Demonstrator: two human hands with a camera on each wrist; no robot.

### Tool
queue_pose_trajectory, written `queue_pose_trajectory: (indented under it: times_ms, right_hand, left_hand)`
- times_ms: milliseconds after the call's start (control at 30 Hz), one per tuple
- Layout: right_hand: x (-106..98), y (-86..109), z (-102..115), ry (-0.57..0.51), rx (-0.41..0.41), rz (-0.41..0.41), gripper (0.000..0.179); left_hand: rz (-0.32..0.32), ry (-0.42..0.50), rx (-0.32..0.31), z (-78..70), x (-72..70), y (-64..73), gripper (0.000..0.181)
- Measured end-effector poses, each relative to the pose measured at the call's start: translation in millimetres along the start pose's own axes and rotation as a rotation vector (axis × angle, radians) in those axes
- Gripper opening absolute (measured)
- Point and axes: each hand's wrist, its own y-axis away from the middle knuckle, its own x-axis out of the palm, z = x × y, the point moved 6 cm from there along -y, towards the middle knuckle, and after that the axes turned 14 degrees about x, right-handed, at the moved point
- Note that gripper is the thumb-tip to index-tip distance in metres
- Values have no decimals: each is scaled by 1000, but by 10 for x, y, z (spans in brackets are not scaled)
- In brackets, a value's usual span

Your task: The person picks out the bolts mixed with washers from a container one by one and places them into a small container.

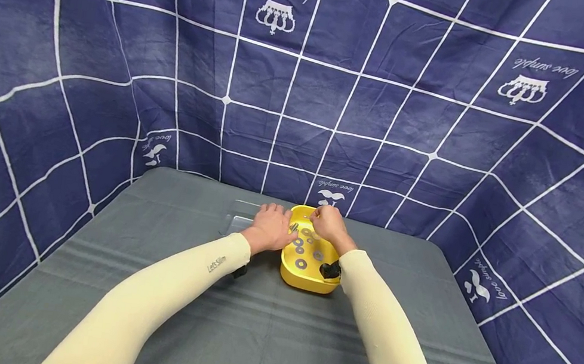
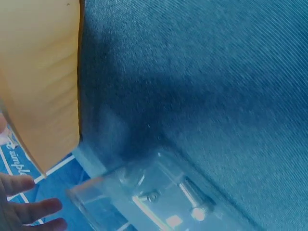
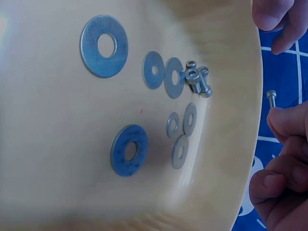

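Note:
My right hand (image 1: 329,223) pinches a small socket head screw (image 3: 272,97) between thumb and finger, above the far end of a yellow tub (image 1: 307,283). Its head points upward in the right wrist view. Several flat washers (image 3: 104,46) of different sizes lie spread over the tub floor. By the tub's wall sits a small cluster of socket head screws (image 3: 198,79). My left hand (image 1: 272,228) rests at the tub's left rim with its fingers stretched out. Beside that hand is a clear plastic box (image 2: 159,197) with a larger bolt (image 2: 193,198) and a smaller screw (image 2: 148,196) in it.
A grey cloth (image 1: 264,335) covers the table. A blue curtain with white lines (image 1: 292,86) hangs behind it and along both sides. The black wrist camera (image 1: 330,270) on my right arm hangs over the tub's near right rim.

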Motion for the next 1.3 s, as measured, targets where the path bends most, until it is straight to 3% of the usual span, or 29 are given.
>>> queue_pose_trajectory:
  times_ms: [300,700,1300]
  right_hand:
    - [-23,31,114,-24,-42,2,19]
    - [31,-11,311,-18,-100,22,19]
    - [131,-8,519,-39,-142,70,16]
  left_hand:
    - [26,8,-36,175,26,49,70]
    - [-56,25,-20,316,-39,193,63]
    - [-62,20,-47,533,-38,310,65]
